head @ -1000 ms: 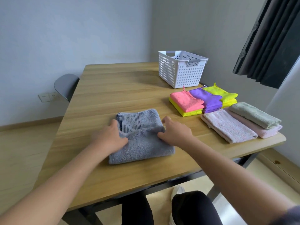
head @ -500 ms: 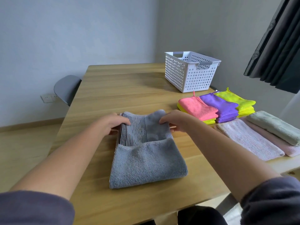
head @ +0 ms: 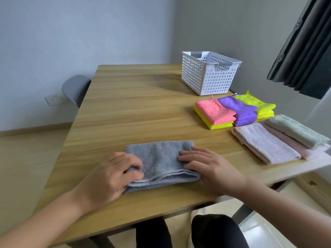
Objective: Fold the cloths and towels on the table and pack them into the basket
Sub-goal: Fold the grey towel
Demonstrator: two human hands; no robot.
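The folded grey towel (head: 161, 158) lies near the table's (head: 134, 108) front edge. The left hand (head: 107, 176) curls its fingers round the left end, and the right hand (head: 209, 169) presses flat on the right end, fingers straight.

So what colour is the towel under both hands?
The towel is plain grey; the head view shows it best.

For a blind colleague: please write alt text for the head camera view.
The left hand grips and the right hand presses a folded grey towel on a wooden table. Folded coloured cloths, pale towels and a white basket sit to the right.
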